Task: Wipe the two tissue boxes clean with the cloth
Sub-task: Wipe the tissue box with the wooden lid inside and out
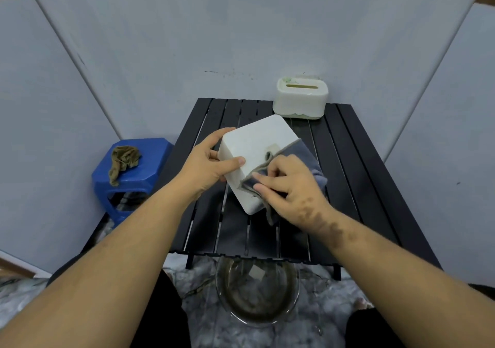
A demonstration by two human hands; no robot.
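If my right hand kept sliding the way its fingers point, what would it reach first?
Probably the left hand gripping the white tissue box; the right hand presses the blue-grey cloth leftward.

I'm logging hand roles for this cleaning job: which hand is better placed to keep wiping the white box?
The right hand. It already presses the blue-grey cloth against the tilted white tissue box, while the left hand has its grip on the box's far end, steadying it.

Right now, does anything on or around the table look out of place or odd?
A crumpled olive-brown rag lies on the blue plastic stool left of the black slatted table, apart from the work. The clear bowl on the floor holds murky brownish water. Nothing looks spilled.
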